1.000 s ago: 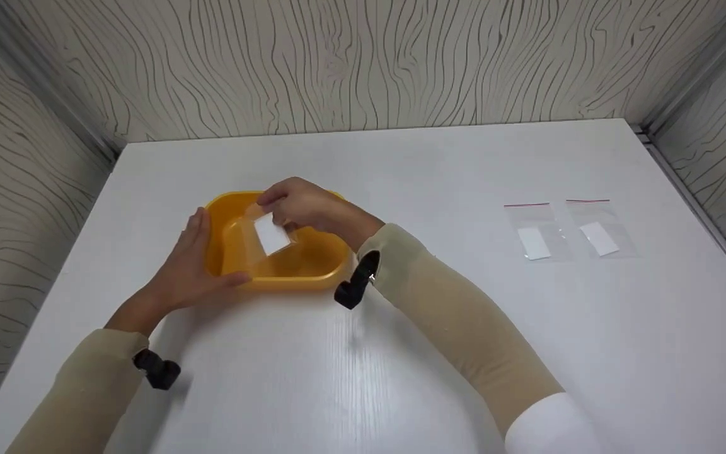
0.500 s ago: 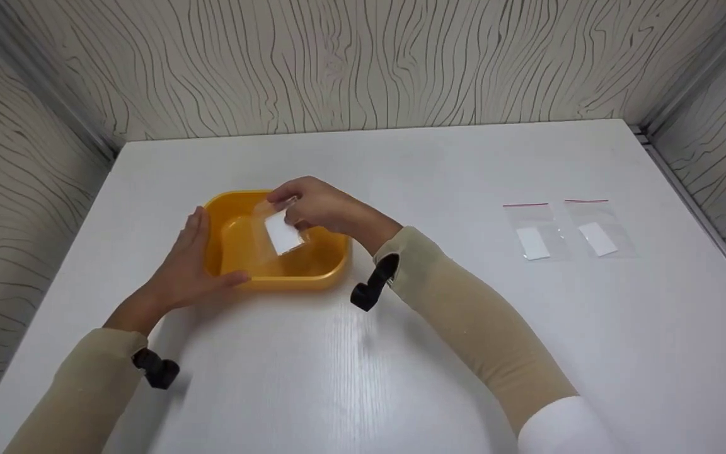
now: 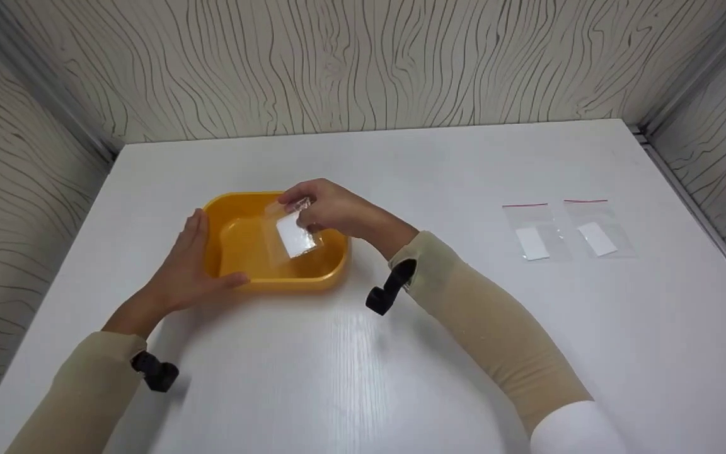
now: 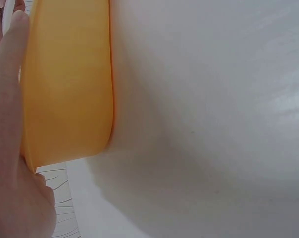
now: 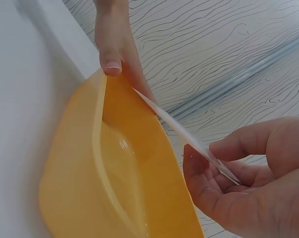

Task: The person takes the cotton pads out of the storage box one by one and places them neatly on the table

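Observation:
A yellow plastic basin [image 3: 237,236] stands on the white table. My left hand [image 3: 180,271] holds its left end, with the fingers along the end wall and the thumb at the front rim; this hand [image 5: 117,49] also shows in the right wrist view. My right hand [image 3: 334,208] pinches a clear zip bag [image 3: 280,249] with a white rectangular card inside, above the right half of the basin. Seen nearly edge-on in the right wrist view, the bag [image 5: 172,121] lies between the thumb and curled fingers. What lies under it in the basin is partly hidden.
Two flat clear zip bags with red seal strips, a left one [image 3: 530,217] and a right one [image 3: 593,214], each with a white card, lie at the table's right. Patterned panels [image 3: 369,69] stand behind and at both sides of the white table [image 3: 438,164].
My right hand has moved a little to the right with the zip bag, from the middle of the basin toward its right side. My left hand and the basin have hardly moved.

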Motion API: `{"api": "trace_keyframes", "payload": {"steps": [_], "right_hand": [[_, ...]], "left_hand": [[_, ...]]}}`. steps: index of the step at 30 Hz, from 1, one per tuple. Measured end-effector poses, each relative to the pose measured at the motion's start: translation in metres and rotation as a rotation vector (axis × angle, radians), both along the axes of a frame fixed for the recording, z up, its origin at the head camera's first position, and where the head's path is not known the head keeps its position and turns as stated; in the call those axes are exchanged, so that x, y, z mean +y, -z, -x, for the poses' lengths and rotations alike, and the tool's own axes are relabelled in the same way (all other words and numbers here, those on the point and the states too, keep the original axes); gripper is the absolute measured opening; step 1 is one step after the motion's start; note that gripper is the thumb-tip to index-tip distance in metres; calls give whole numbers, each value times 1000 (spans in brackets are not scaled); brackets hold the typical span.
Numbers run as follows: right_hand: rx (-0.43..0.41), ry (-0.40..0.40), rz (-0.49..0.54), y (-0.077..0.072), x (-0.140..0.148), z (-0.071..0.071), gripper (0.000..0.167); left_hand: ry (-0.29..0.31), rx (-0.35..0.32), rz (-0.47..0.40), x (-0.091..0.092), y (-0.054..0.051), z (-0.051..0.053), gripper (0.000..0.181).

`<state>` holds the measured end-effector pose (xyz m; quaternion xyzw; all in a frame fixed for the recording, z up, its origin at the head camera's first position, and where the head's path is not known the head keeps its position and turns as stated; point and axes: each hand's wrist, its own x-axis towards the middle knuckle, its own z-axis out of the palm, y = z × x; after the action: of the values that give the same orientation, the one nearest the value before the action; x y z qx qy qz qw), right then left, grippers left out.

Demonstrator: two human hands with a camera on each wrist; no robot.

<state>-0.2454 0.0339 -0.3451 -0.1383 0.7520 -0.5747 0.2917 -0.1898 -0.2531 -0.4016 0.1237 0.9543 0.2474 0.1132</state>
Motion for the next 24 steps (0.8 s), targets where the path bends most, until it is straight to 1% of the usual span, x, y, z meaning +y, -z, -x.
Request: {"api": "trace_keyframes", "payload": {"steps": [4, 9, 18, 21, 24], "right_hand": [[11, 11, -27, 2, 6, 0, 50], [-2, 31, -33, 3, 15, 0, 48], [-16, 52, -4, -4, 34, -6, 49], [-37, 55, 30, -4, 41, -6, 50], [-58, 60, 60, -2, 49, -7, 50]], "left_hand": [[-2, -2, -7, 0, 0, -1, 134], [-1, -1, -10, 0, 1, -1, 133], [12, 16, -19, -1, 1, 0, 132], [11, 24, -26, -1, 1, -1, 132], [5, 7, -22, 0, 0, -1, 132]]}}
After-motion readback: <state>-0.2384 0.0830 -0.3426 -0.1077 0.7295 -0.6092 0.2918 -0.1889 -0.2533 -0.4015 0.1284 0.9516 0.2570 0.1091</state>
